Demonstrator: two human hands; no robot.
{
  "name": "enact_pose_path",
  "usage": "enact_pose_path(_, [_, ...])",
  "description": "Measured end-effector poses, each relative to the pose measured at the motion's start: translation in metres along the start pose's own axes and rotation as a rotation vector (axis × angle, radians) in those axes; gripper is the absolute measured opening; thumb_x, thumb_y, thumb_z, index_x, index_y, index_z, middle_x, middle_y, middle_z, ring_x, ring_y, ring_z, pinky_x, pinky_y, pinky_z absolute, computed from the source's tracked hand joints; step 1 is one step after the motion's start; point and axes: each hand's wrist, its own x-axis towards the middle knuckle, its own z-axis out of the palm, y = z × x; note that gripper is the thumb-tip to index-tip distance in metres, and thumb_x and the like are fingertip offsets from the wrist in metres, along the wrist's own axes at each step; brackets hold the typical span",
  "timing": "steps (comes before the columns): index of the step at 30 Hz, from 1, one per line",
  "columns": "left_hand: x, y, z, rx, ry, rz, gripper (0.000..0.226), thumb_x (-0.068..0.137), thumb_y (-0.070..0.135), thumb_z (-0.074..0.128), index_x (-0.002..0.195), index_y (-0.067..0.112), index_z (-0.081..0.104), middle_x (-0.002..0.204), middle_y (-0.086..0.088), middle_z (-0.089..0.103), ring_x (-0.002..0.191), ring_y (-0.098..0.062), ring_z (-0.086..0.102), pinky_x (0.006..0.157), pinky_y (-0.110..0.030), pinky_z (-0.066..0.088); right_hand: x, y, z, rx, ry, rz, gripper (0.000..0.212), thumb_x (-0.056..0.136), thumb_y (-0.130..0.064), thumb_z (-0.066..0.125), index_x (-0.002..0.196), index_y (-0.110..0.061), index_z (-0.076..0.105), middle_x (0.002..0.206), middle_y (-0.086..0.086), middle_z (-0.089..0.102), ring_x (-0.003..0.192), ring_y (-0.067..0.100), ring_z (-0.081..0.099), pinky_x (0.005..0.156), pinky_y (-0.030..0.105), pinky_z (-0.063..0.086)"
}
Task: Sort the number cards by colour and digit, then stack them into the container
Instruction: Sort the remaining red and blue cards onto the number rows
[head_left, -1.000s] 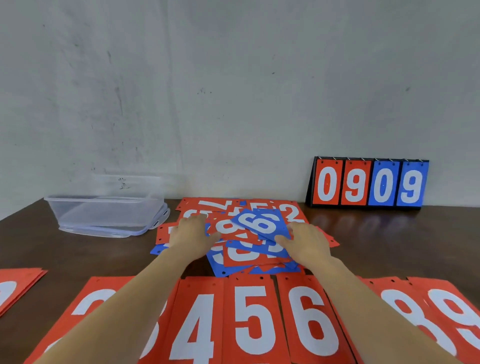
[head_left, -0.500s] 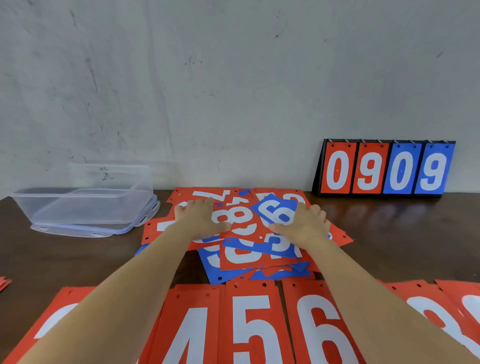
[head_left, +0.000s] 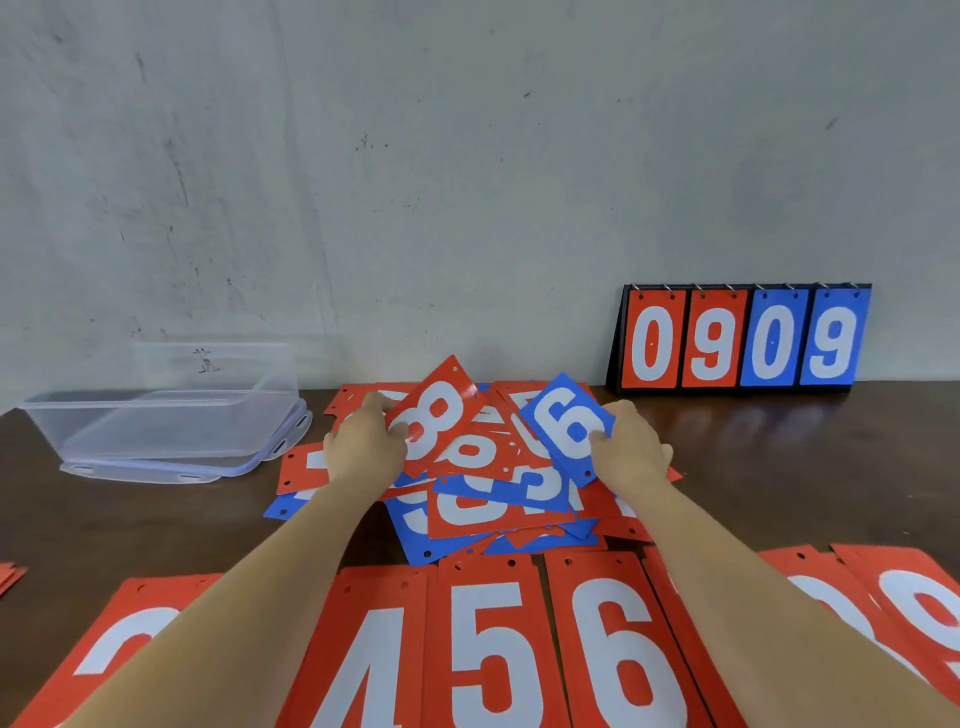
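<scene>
A mixed pile of red and blue number cards (head_left: 498, 499) lies in the middle of the dark table. My left hand (head_left: 363, 447) pinches a red 8 card (head_left: 434, 415) and tilts it up off the pile. My right hand (head_left: 631, 452) pinches a blue 6 card (head_left: 563, 428), also raised at an angle. Along the near edge lies a row of sorted red cards: 4 (head_left: 363, 660), 5 (head_left: 493, 649), 6 (head_left: 618, 649) and more at both ends, partly hidden by my forearms. The clear plastic container (head_left: 156, 415) stands at the left on its lid.
A flip scoreboard (head_left: 743, 338) reading 0909 stands against the wall at the back right. A few red cards (head_left: 10, 574) poke in at the left edge. The grey wall closes off the table's far side.
Both hands have lifted one card each off the pile: the left raised the red 8, the right raised the blue 6. The camera moved closer.
</scene>
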Motion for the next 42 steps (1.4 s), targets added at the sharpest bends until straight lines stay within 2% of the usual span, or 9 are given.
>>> enact_pose_path(4, [-0.007, 0.008, -0.014, -0.289, 0.02, -0.056, 0.024, 0.095, 0.02, 0.058, 0.117, 0.009, 0.056, 0.104, -0.003, 0.064, 0.088, -0.021, 0.06, 0.071, -0.03, 0.051, -0.002, 0.002, -0.01, 0.22, 0.002, 0.031, 0.006, 0.098, -0.019, 0.05, 0.098, -0.021, 0.055, 0.103, 0.002, 0.063, 0.094, 0.021, 0.055, 0.096, 0.041, 0.041])
enact_pose_path(7, [-0.014, 0.015, -0.023, -0.461, 0.023, -0.144, 0.022, 0.092, 0.02, 0.062, 0.111, 0.008, 0.06, 0.106, -0.006, 0.068, 0.091, -0.025, 0.063, 0.077, -0.035, 0.053, -0.01, 0.0, -0.022, 0.464, -0.039, 0.051, 0.008, 0.095, -0.013, 0.057, 0.089, -0.014, 0.062, 0.096, 0.007, 0.066, 0.093, 0.028, 0.062, 0.087, 0.048, 0.053])
enact_pose_path(10, [-0.025, 0.024, -0.028, -0.571, -0.033, -0.197, 0.022, 0.09, 0.014, 0.065, 0.111, 0.009, 0.063, 0.105, -0.007, 0.068, 0.093, -0.025, 0.064, 0.08, -0.036, 0.053, -0.025, -0.008, -0.035, 0.653, -0.116, 0.066, 0.007, 0.092, -0.014, 0.064, 0.092, -0.007, 0.064, 0.101, 0.009, 0.068, 0.095, 0.023, 0.066, 0.072, 0.034, 0.057])
enact_pose_path(14, [-0.047, 0.039, -0.032, -0.664, -0.091, -0.202, 0.022, 0.085, 0.001, 0.065, 0.106, 0.008, 0.065, 0.097, -0.011, 0.071, 0.084, -0.026, 0.066, 0.084, -0.04, 0.056, -0.048, -0.02, -0.046, 0.756, -0.187, 0.044, 0.009, 0.092, -0.018, 0.065, 0.088, -0.01, 0.065, 0.105, 0.01, 0.07, 0.098, 0.023, 0.067, 0.075, 0.034, 0.058])
enact_pose_path(21, [-0.084, 0.053, -0.04, -0.745, -0.184, -0.178, 0.013, 0.088, 0.003, 0.065, 0.095, 0.015, 0.066, 0.1, -0.009, 0.073, 0.09, -0.029, 0.071, 0.085, -0.048, 0.057, -0.08, -0.03, -0.058, 0.801, -0.261, -0.02, 0.027, 0.095, -0.02, 0.061, 0.103, 0.006, 0.063, 0.1, 0.006, 0.071, 0.077, 0.005, 0.066, 0.051, 0.014, 0.05])
enact_pose_path(27, [-0.109, 0.06, -0.055, -0.771, -0.149, -0.163, 0.016, 0.089, 0.002, 0.064, 0.103, 0.01, 0.064, 0.106, -0.011, 0.071, 0.092, -0.028, 0.07, 0.085, -0.044, 0.058, -0.103, -0.031, -0.08, 0.798, -0.416, -0.032, 0.017, 0.101, -0.014, 0.041, 0.117, -0.013, 0.047, 0.097, 0.007, 0.065, 0.045, 0.016, 0.062, 0.036, 0.02, 0.036])
enact_pose_path(30, [-0.121, 0.061, -0.061, -0.771, -0.126, -0.156, 0.018, 0.09, 0.003, 0.063, 0.107, 0.009, 0.061, 0.103, -0.008, 0.069, 0.09, -0.026, 0.069, 0.078, -0.036, 0.058, -0.109, -0.025, -0.084, 0.79, -0.368, -0.051, 0.022, 0.095, -0.006, 0.05, 0.116, -0.011, 0.049, 0.102, 0.009, 0.064, 0.044, 0.013, 0.059, 0.039, 0.02, 0.036])
enact_pose_path(38, [-0.142, 0.057, -0.075, -0.731, -0.071, -0.208, 0.019, 0.092, 0.007, 0.063, 0.11, 0.011, 0.059, 0.117, -0.009, 0.067, 0.103, -0.028, 0.067, 0.087, -0.042, 0.057, -0.124, -0.01, -0.101, 0.92, -0.153, -0.055, 0.008, 0.086, -0.009, 0.067, 0.082, -0.013, 0.062, 0.067, -0.001, 0.06, 0.055, 0.006, 0.054, 0.047, 0.015, 0.04])
enact_pose_path(42, [-0.148, 0.058, -0.085, -0.774, -0.065, -0.232, 0.019, 0.092, 0.009, 0.064, 0.11, 0.011, 0.06, 0.117, -0.011, 0.068, 0.098, -0.027, 0.068, 0.086, -0.044, 0.058, -0.129, -0.009, -0.115, 1.043, -0.101, 0.002, 0.01, 0.093, -0.018, 0.061, 0.084, -0.021, 0.06, 0.081, -0.002, 0.067, 0.066, 0.008, 0.064, 0.043, 0.015, 0.044])
